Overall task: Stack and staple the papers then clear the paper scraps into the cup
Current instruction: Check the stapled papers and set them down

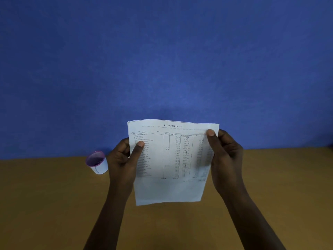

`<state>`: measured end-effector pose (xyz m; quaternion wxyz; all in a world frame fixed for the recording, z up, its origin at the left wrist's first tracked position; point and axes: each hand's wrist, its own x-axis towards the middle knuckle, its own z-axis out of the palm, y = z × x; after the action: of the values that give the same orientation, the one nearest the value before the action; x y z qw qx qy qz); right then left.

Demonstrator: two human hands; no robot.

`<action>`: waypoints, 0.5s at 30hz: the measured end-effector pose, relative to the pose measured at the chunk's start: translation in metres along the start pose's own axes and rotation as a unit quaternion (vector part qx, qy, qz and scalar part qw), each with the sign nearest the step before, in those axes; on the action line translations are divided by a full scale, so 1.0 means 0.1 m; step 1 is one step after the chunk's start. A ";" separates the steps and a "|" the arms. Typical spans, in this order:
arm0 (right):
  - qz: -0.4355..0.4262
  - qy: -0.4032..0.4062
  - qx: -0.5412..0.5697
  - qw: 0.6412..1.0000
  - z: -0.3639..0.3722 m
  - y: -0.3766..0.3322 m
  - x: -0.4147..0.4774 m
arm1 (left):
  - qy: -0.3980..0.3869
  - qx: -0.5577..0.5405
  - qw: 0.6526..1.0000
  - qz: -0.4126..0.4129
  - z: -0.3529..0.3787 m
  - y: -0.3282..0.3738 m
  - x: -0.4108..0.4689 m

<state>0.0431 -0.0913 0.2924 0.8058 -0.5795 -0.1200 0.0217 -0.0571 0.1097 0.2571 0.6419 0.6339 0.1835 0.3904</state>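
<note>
A stack of white printed papers (171,163) is held upright above the wooden table (54,204), its printed table facing me and its bottom edge near the tabletop. My left hand (122,161) grips the stack's left edge, thumb on the front. My right hand (225,157) grips the right edge, thumb near the top corner. A small white paper cup (97,162) with a purple inside stands on the table just left of my left hand. No stapler or paper scraps show in this view.
A blue wall (162,60) rises behind the table's far edge. Bare wood stretches to the left and right of my arms.
</note>
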 end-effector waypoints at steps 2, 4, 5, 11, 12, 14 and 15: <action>0.008 -0.002 0.007 1.000 -0.01 0.01 0.00 | 0.000 0.003 1.000 0.002 0.00 0.00 0.00; 0.014 -0.001 0.011 1.000 -0.01 0.02 0.00 | 0.003 0.006 1.000 0.003 0.00 0.00 0.00; 0.015 0.002 0.012 1.000 -0.01 0.02 0.00 | 0.005 0.007 1.000 0.005 0.00 0.00 -0.01; 0.017 -0.003 0.008 1.000 -0.04 0.04 0.03 | 0.013 0.017 1.000 0.005 0.01 -0.02 -0.01; 0.020 -0.008 0.011 1.000 -0.04 0.04 0.03 | 0.014 0.019 1.000 0.006 0.01 -0.02 -0.01; 0.026 -0.021 0.016 0.999 -0.06 0.05 0.05 | 0.015 0.022 1.000 0.005 0.02 0.00 -0.01; 0.032 -0.028 0.022 0.999 -0.07 0.04 0.06 | 0.016 0.025 1.000 0.005 0.02 0.01 -0.01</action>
<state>0.0506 -0.0950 0.2872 0.8136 -0.5642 -0.1236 0.0666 -0.0566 0.1075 0.2576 0.6208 0.6446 0.2005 0.3986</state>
